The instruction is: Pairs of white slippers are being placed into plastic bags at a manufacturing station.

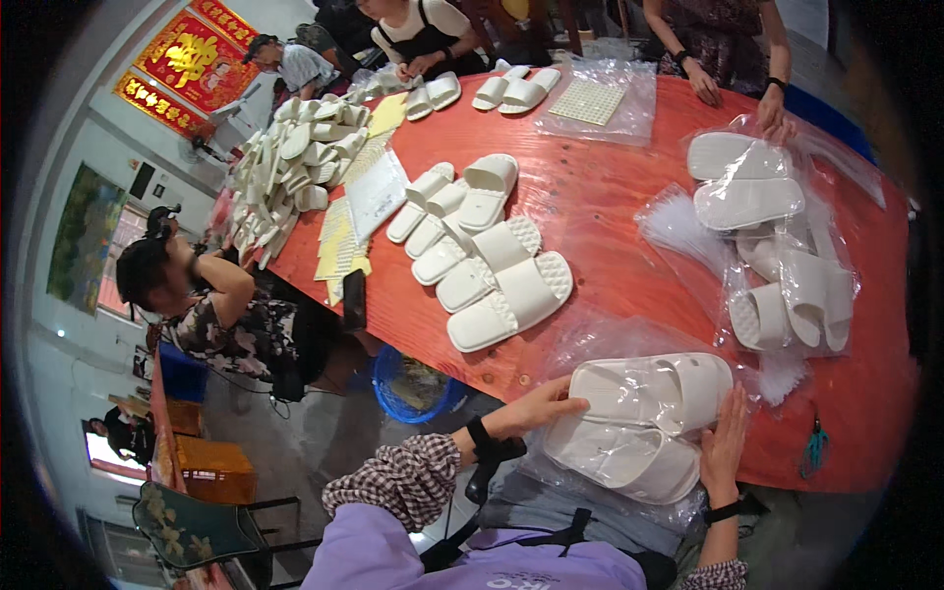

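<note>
A pair of white slide slippers (615, 447) lies side by side in a clear plastic bag at the table's near edge, in front of me. My left hand (544, 406) is closed on the left end of the pair, thumb on top and the other fingers partly hidden. Against the right end, my right hand (723, 444) grips the bagged pair with its fingers straight along the side; its thumb is out of sight. Loose clear film (600, 339) spreads beyond the slippers.
Unbagged white slippers (506, 300) lie left of centre on the red table (610, 216). Bagged slippers (747, 202) and a stack of clear bags (683, 231) are at right, near green-handled scissors (815, 447). A slipper heap (295, 157) stands far left. Co-workers surround the table; a blue basket (418, 388) is below.
</note>
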